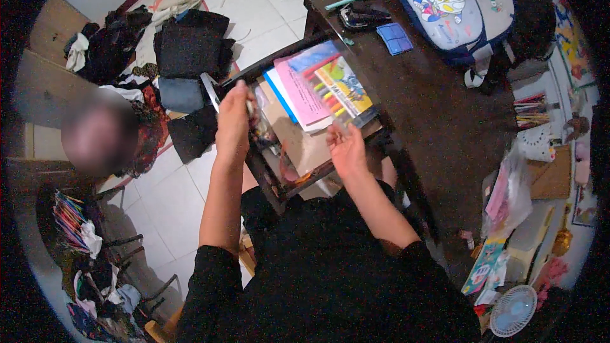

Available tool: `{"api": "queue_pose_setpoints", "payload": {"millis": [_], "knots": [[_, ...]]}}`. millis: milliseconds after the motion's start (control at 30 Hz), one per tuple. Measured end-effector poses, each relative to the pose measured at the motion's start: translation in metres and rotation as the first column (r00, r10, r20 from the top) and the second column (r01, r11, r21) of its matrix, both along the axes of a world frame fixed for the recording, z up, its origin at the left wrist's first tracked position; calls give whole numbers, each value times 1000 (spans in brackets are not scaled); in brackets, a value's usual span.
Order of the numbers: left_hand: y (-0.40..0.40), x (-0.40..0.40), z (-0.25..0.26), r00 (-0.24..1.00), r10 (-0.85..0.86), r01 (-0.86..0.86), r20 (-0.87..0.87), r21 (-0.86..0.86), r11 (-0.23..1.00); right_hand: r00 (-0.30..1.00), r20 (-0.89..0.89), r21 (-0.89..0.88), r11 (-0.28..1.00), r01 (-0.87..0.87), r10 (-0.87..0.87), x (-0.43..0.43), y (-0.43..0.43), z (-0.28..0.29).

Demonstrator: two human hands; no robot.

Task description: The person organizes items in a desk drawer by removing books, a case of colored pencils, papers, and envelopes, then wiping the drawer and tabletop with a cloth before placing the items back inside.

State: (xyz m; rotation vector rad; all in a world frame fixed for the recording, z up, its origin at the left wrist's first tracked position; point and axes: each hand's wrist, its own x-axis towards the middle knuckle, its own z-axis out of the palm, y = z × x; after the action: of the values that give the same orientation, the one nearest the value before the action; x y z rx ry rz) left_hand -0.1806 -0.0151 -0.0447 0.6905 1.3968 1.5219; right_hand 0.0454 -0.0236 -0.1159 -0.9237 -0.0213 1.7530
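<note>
An open drawer (314, 166) of dark wood sticks out from the desk before me. My right hand (349, 150), palm up, has its fingers at the lower end of a clear pack of coloured pens (339, 89) with a yellow printed card, blurred and tilted above the drawer. Pink printed paper (305, 97), white sheets and a blue-edged folder (280, 96) lie beneath it. At the drawer's left side is my left hand (232, 116), its fingers curled; whether they hold something small is unclear. Small mixed items (267, 136) fill the drawer's left part.
On the desk (429, 119) are a child's backpack (448, 9), a black case (362, 15), a blue square item (394, 38) and a small fan (513, 311). Clothes (190, 43) are piled at the left. A person's blurred head (99, 132) is near them.
</note>
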Motion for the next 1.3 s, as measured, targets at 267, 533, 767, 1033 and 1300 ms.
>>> {"api": "queue_pose_setpoints", "payload": {"millis": [267,533,767,1033,1300], "knots": [[46,39,-5,891,-350,302,-289,-196,933,994,-74,-100,991,-83,76,12,13,-6],[99,64,-41,529,-296,224,-796,-205,953,958,-1,-71,956,-285,286,-9,42,7],[134,49,-67,250,-252,180,-935,-211,961,722,356,-115,795,-596,593,-31,50,11],[146,47,-88,258,-150,290,-955,-71,954,698,441,-117,807,-579,565,-28,41,-6],[56,95,19,432,-210,569,-877,85,818,723,587,310,725,-615,363,23,-9,32]]}}
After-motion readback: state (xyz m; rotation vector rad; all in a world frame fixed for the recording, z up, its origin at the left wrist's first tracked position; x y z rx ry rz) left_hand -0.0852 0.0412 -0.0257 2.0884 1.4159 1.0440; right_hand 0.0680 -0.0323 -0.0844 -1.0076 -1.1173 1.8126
